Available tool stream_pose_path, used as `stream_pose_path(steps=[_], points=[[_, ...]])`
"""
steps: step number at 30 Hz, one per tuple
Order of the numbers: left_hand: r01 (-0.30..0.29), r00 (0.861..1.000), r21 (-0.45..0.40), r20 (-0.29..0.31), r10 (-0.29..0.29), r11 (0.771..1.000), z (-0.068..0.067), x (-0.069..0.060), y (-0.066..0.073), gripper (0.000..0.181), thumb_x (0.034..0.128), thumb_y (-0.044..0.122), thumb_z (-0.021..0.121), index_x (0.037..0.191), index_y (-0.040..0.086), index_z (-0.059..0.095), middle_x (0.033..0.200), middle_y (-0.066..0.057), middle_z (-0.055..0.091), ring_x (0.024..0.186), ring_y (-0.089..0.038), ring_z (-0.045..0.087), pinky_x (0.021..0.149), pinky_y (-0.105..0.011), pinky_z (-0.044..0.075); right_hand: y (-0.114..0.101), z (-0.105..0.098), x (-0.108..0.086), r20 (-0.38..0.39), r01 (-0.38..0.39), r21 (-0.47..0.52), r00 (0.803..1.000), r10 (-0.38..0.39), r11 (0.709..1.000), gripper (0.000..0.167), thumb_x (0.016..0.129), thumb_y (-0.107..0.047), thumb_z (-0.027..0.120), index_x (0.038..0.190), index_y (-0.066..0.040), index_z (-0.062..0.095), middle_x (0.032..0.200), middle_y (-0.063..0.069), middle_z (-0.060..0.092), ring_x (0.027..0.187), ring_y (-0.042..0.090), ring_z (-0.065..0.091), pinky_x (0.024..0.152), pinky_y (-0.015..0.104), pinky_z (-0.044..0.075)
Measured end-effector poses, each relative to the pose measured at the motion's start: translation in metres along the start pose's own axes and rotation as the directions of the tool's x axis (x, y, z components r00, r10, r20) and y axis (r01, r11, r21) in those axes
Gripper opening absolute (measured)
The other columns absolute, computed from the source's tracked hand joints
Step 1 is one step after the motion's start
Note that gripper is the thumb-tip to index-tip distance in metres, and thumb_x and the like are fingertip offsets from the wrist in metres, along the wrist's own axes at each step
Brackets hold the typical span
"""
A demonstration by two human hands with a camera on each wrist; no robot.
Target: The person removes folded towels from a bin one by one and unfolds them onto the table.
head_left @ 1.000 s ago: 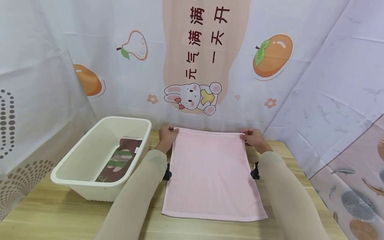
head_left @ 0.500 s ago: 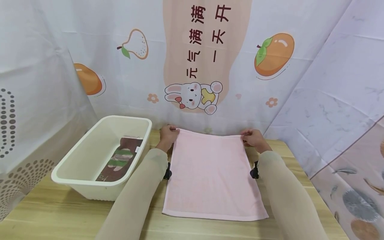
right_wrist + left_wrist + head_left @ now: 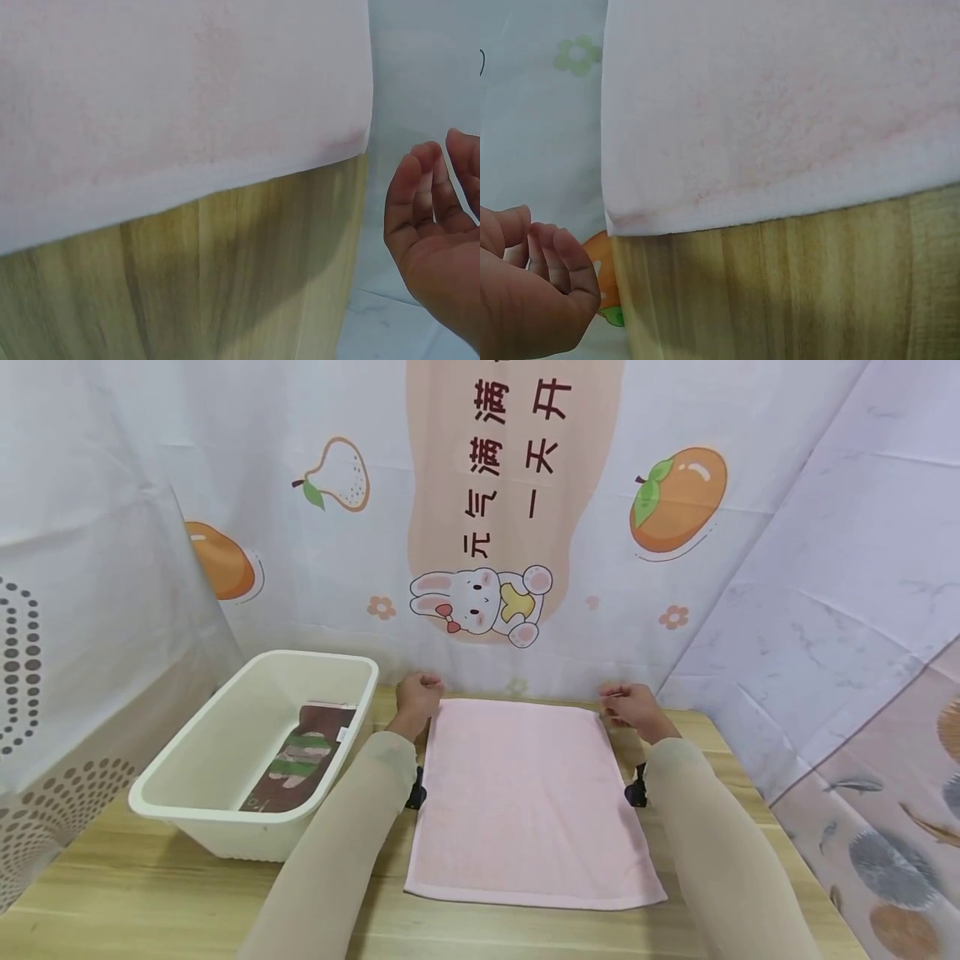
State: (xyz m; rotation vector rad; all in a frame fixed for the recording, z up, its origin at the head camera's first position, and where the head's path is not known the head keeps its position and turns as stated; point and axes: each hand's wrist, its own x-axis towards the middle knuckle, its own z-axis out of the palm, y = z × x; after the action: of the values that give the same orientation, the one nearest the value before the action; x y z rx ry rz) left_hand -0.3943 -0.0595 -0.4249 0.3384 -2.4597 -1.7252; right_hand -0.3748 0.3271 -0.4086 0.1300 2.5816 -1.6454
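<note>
A pink towel (image 3: pixel 525 802) lies spread out flat on the wooden table, its far edge close to the back curtain. Just beyond its far left corner is my left hand (image 3: pixel 418 700), apart from the cloth. In the left wrist view the fingers of that hand (image 3: pixel 536 281) are loosely bent, with nothing between them. My right hand (image 3: pixel 632 706) hovers off the far right corner. The right wrist view shows this hand (image 3: pixel 442 225) with a gap between thumb and fingers, holding nothing, and the towel corner beside it.
A cream plastic basin (image 3: pixel 217 752) stands to the left of my left arm. Inside it lies a folded brown cloth (image 3: pixel 307 752) with green and pink patterning. Printed curtains (image 3: pixel 360 552) close off the table (image 3: pixel 135 893) at the back and sides.
Both hands have let go of the towel's far corners, which they pinched before. The towel's far edge has dropped onto the table. The basin has not moved.
</note>
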Motion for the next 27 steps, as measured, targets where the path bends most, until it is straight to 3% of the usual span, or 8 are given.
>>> stream_pose_path(steps=[6, 17, 23, 27], points=[[0.017, 1.000, 0.010, -0.001, -0.017, 1.000, -0.001, -0.006, 0.013, 0.016, 0.0985, 0.012, 0.064, 0.113, 0.006, 0.068, 0.114, -0.012, 0.067, 0.099, -0.026, 0.062, 0.085, -0.039, 0.056, -0.006, 0.000, -0.004, 0.023, -0.018, 0.018, 1.000, 0.017, 1.000, 0.040, 0.104, -0.012, 0.058, 0.137, 0.010, 0.051, 0.109, 0.009, 0.063, 0.095, 0.020, 0.064, 0.089, 0.039, 0.058], [-0.049, 0.999, 0.044, 0.023, 0.048, 0.998, -0.003, -0.018, 0.059, 0.016, 0.1007, 0.017, 0.065, 0.115, 0.011, 0.070, 0.114, -0.008, 0.068, 0.105, -0.025, 0.062, 0.090, -0.039, 0.054, -0.027, -0.001, -0.012, 0.042, 0.028, -0.001, 0.999, -0.028, 1.000, 0.040, 0.105, -0.013, 0.056, 0.138, 0.009, 0.051, 0.116, 0.017, 0.061, 0.099, 0.024, 0.063, 0.087, 0.039, 0.058], [-0.143, 0.989, -0.009, 0.045, 0.143, 0.990, -0.009, -0.026, 0.083, 0.017, 0.1005, 0.016, 0.065, 0.115, 0.008, 0.070, 0.115, -0.011, 0.068, 0.106, -0.026, 0.062, 0.089, -0.039, 0.054, -0.043, 0.003, -0.014, 0.051, 0.041, -0.023, 0.998, -0.039, 0.999, 0.041, 0.105, -0.015, 0.057, 0.140, 0.006, 0.051, 0.122, 0.017, 0.060, 0.106, 0.029, 0.062, 0.083, 0.034, 0.058], [-0.204, 0.978, -0.008, 0.045, 0.205, 0.979, -0.015, -0.031, 0.101, 0.017, 0.0998, 0.014, 0.067, 0.115, 0.006, 0.071, 0.114, -0.010, 0.069, 0.106, -0.025, 0.063, 0.088, -0.036, 0.054, -0.057, 0.009, -0.017, 0.069, 0.060, -0.029, 0.996, -0.058, 0.998, 0.042, 0.105, -0.016, 0.059, 0.140, 0.005, 0.051, 0.116, 0.010, 0.062, 0.104, 0.026, 0.062, 0.089, 0.038, 0.057]])
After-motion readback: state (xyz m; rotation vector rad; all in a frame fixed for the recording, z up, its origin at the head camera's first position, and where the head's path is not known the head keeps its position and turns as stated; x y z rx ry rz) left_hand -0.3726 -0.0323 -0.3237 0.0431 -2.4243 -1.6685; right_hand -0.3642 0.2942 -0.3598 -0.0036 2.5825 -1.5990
